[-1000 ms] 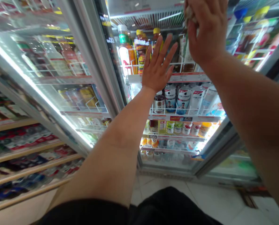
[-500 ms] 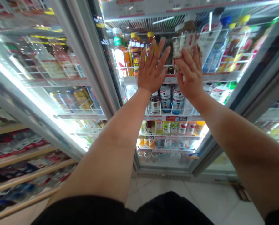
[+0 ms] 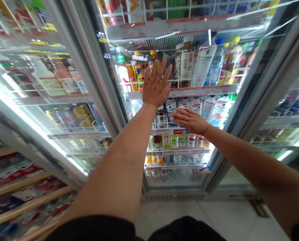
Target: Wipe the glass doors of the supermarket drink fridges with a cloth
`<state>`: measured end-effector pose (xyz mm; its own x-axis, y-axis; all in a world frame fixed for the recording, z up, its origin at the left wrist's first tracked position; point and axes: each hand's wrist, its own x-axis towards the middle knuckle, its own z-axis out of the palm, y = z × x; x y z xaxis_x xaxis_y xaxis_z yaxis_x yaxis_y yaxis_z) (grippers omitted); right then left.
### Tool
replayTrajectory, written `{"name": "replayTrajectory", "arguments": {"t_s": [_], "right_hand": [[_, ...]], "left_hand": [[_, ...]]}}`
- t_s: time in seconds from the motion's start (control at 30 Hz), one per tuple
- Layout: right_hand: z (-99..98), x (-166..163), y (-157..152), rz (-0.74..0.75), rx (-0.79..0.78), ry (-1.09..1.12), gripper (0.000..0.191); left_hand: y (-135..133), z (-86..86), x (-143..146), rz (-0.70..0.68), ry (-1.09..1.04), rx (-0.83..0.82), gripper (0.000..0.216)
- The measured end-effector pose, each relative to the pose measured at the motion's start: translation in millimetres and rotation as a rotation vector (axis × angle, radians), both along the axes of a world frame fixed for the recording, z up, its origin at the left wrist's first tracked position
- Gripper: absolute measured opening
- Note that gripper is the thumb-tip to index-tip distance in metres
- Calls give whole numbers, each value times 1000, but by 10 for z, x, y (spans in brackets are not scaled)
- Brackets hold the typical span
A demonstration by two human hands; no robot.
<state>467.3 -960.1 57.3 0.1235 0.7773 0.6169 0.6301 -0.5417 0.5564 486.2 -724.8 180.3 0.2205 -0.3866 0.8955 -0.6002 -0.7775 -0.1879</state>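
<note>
My left hand lies flat against the glass door of a drinks cooler, fingers spread, holding nothing. Behind the glass, near it, stand bottles with yellow caps. Lower and to the right is my right hand, seen edge-on with its fingers straight and close together, pointing left. It is at the glass in front of the shelf of white-labelled bottles. A thin pale edge of a cloth seems to show along its fingers; the rest is hidden beneath the hand.
Metal door frames stand on both sides, with more cooler doors beyond. At lower left is a wooden-edged rack with packaged goods. Pale floor tiles lie below, and a brown object rests on the floor at right.
My right hand has moved down and slightly left across the glass, turning edge-on; the cloth plainly visible under it before is now mostly hidden. My left hand stays on the glass. The view has tilted slightly up.
</note>
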Motion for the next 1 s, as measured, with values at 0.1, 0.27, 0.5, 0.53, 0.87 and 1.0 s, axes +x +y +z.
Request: {"name": "replayTrajectory", "arguments": {"t_s": [0.1,0.27,0.5,0.53,0.87,1.0], "right_hand": [[459,38,33,-55,238,-49,48],[634,93,160,-69,528,-121,45],[277,122,97,-47,141,-84,46],[270,123,94,-55,148,-72,46],[729,93,496,92,475,2,76],[1182,138,799,57,600,63,84]], "left_hand": [[-2,-4,25,38,-65,13,56],[-4,-6,48,95,-102,33,54],[3,-11,18,-3,-56,-6,56],[1,-10,16,-2,-55,-6,57],[84,-44,114,-4,-166,60,59],[137,-107,214,-87,-239,182,59]]}}
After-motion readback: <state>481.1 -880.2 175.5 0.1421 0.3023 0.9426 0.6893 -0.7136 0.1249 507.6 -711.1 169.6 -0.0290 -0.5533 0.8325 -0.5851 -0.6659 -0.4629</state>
